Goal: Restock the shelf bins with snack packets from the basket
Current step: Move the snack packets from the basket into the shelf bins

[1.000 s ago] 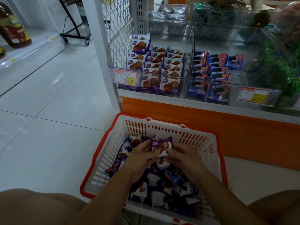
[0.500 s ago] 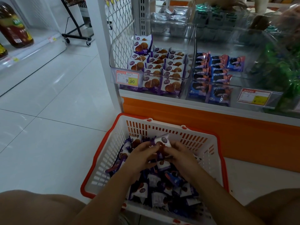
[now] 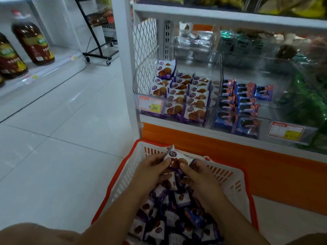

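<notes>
White floor tiles spread left of the shelf, which stands far and right. Near it on the floor sits a red-rimmed basket heaped with purple packets. On the shelf, the clear left bin holds rows of the same purple kind, and the right bin holds blue packets. Over the basket's far end, the left hand and right hand hold one packet between them, fingers curled narrow and thumbs pinching its near edge.
</notes>
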The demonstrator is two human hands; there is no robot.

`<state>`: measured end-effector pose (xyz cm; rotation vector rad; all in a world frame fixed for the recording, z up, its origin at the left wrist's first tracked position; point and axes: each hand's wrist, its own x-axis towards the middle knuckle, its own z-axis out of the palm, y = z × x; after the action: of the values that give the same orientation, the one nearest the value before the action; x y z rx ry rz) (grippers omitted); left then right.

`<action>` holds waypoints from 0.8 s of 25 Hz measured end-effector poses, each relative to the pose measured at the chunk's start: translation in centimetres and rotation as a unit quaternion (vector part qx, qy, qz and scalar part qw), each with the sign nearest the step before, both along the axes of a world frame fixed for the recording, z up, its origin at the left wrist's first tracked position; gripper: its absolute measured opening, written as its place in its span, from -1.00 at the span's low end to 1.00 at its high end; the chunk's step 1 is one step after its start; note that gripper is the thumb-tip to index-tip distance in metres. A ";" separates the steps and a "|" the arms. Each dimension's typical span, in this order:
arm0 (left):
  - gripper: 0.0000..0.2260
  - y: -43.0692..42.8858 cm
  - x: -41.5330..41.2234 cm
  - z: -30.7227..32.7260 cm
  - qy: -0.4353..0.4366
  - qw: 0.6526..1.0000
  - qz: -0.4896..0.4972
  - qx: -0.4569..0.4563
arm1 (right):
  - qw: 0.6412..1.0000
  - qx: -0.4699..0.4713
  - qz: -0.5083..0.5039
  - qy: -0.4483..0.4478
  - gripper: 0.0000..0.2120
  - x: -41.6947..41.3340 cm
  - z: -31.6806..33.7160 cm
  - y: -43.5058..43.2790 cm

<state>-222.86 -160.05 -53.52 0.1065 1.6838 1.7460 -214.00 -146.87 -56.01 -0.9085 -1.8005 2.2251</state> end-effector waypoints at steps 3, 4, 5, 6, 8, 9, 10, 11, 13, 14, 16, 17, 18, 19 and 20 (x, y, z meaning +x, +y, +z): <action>-0.81 -0.4 -3.9 5.9 0.200 0.979 -0.023 -0.035 | 0.983 0.184 -0.008 0.019 -0.89 -3.4 7.7 0.2; -0.78 -0.7 -5.4 7.6 0.307 0.947 -0.039 -0.089 | 0.970 0.240 -0.009 0.030 -0.89 -4.9 10.3 0.7; -0.74 -1.1 -6.9 9.0 0.416 0.894 -0.054 -0.159 | 0.956 0.290 -0.011 0.043 -0.88 -6.8 12.4 1.3; -0.66 -1.5 -8.2 9.7 0.507 0.829 -0.065 -0.227 | 0.943 0.328 -0.018 0.054 -0.88 -8.8 14.0 2.2; -0.50 -1.8 -10.9 9.5 0.583 0.741 -0.084 -0.323 | 0.926 0.368 -0.038 0.077 -0.79 -13.8 15.7 4.4; -0.45 -1.7 -11.9 9.0 0.581 0.723 -0.101 -0.359 | 0.920 0.381 -0.043 0.074 -0.72 -16.5 15.8 5.7; -0.42 -1.4 -13.0 8.3 0.579 0.711 -0.120 -0.380 | 0.914 0.399 -0.045 0.058 -0.67 -19.3 15.6 7.0; -0.41 -1.3 -13.6 7.8 0.582 0.701 -0.138 -0.388 | 0.909 0.413 -0.048 0.035 -0.63 -21.7 15.2 8.1; -0.42 -1.2 -14.5 7.1 0.592 0.694 -0.153 -0.380 | 0.909 0.414 -0.051 0.001 -0.55 -26.0 14.1 9.8; -0.43 -1.3 -14.7 7.1 0.596 0.697 -0.152 -0.369 | 0.911 0.410 -0.045 -0.012 -0.53 -27.4 13.7 10.4; -0.43 -1.6 -15.1 7.1 0.597 0.705 -0.148 -0.354 | 0.908 0.416 -0.005 -0.048 -0.56 -29.4 12.9 10.8; -0.43 -1.7 -15.3 7.1 0.596 0.706 -0.149 -0.352 | 0.904 0.422 0.019 -0.067 -0.59 -30.1 12.5 10.9; -0.43 -1.7 -15.4 7.0 0.596 0.706 -0.153 -0.351 | 0.900 0.428 0.036 -0.079 -0.61 -30.6 12.1 11.0; -0.43 -1.7 -15.4 7.0 0.595 0.708 -0.157 -0.347 | 0.895 0.436 0.045 -0.084 -0.61 -30.8 11.8 11.0; -0.43 -1.7 -15.5 6.9 0.593 0.711 -0.160 -0.342 | 0.890 0.446 0.049 -0.084 -0.61 -30.8 11.5 11.0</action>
<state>-238.39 -161.78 -46.60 1.3108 2.8339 0.5611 -244.84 -135.85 -44.50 -0.7942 -2.5932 1.0857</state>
